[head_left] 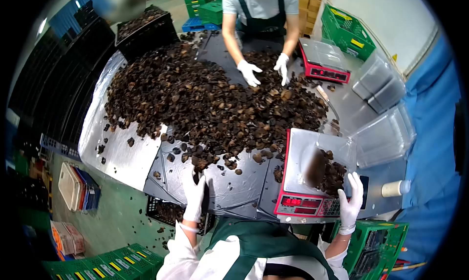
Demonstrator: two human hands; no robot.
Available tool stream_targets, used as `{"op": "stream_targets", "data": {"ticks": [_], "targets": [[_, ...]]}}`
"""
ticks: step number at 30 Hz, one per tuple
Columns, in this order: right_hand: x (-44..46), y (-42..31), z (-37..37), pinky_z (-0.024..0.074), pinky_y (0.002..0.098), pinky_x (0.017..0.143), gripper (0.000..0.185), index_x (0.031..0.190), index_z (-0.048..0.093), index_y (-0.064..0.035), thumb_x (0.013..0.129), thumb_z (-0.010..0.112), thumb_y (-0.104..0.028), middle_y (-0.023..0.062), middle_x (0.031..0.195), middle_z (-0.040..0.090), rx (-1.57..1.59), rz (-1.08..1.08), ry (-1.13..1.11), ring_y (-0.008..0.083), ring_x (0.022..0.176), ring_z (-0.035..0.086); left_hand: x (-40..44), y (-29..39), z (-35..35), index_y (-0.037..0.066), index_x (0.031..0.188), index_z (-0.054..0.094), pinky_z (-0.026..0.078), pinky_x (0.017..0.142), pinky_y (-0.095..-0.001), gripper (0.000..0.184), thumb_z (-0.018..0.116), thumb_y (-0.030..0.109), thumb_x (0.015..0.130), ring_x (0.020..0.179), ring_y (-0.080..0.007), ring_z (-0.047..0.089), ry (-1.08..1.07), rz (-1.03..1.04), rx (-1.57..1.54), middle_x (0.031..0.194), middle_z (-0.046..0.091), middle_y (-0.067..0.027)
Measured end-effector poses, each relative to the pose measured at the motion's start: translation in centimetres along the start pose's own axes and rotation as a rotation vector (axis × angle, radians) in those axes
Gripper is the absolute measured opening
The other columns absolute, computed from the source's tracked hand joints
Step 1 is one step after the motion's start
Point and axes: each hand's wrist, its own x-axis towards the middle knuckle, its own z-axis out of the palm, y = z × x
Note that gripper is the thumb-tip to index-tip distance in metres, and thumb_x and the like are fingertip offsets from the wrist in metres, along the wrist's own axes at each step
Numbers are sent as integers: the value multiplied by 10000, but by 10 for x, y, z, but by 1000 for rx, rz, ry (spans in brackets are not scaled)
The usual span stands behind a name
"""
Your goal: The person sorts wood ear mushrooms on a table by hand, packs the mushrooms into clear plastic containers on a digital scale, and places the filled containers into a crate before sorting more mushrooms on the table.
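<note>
A broad heap of dark brown, dried mushroom-like pieces point(210, 104) covers the middle of the table. My left hand point(194, 197), in a white glove, is at the table's front edge beside a few loose pieces, its thumb and fingers apart. A red digital scale point(299, 205) with a lit display stands to the right. On its right side lies a small pile of the same pieces point(334, 175), partly blurred; clear plastic is visible around it. My right hand point(351, 202), also gloved, is beside this pile at the scale's right corner, fingers spread.
Across the table, a co-worker's gloved hands point(264, 72) are at the heap, near a second red scale point(325, 60). Clear plastic boxes point(383, 138) and a white bottle point(395, 188) stand at right. A black crate point(146, 33) is at back left; another crate point(154, 206) sits below the edge.
</note>
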Motion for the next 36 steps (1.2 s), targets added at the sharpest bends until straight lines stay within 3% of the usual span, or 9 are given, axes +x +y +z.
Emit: {"op": "stream_targets", "data": {"ticks": [3,7,13,18,21,25,30,33,36], "targets": [[-1,-22,13,325,392,1072,486,1260,547,-44,786,658,-41,162,1324,507,34,-48,-59,318,1239,465,37,-26,4,15,1277,512,415,974,-411,629,760,158,717,1091,-343,544,-27,102,206,1224,564,-186],[-4,-40,37,365,392,1044,482,1236,563,-62,770,685,-41,160,1299,527,4,-159,-108,316,1211,492,32,0,32,13,1157,562,425,897,-433,503,749,166,716,1002,-366,532,-93,196,152,1049,583,-168],[-13,-81,64,428,390,974,483,1172,598,-36,710,737,-45,169,1214,576,48,-202,-178,331,1121,551,-7,26,33,72,1090,621,458,834,-402,351,702,182,767,948,-311,561,-489,465,26,1000,592,-121],[-22,-101,81,444,384,947,463,1164,601,-44,728,743,-106,162,1188,585,69,-165,-266,327,1102,560,0,30,3,65,1120,613,451,902,-397,365,687,203,790,1067,-327,555,-474,614,-15,1105,605,-133],[-26,-114,93,462,379,919,449,1148,612,-51,725,747,-118,147,1154,605,107,-167,-263,316,1066,582,20,30,-31,59,1091,626,444,914,-409,334,691,182,787,1039,-330,580,-368,468,-57,1087,624,-142],[-37,-114,112,486,358,871,422,1124,634,-65,724,752,-134,114,1058,644,157,-106,-298,290,989,617,19,-42,-57,38,892,630,448,810,-403,123,657,78,779,871,-322,574,-105,93,35,863,625,-121],[-52,-113,159,506,292,757,412,1133,636,-67,746,755,-144,93,926,629,385,99,-498,192,839,630,9,-42,-76,46,998,607,438,773,-413,432,783,273,675,857,-318,540,-357,272,173,904,579,-127],[-56,-122,207,504,280,735,484,1198,607,-103,746,763,-178,86,984,602,444,44,-576,171,805,608,2,-40,-60,56,979,610,444,768,-421,362,759,215,690,864,-315,544,-480,434,185,906,579,-116],[-55,-138,248,500,329,754,545,1246,550,-133,766,725,-321,79,1009,558,191,-182,-535,229,848,585,9,-44,-67,72,887,610,459,730,-418,242,718,210,719,846,-310,545,-686,466,258,897,568,-101]]}}
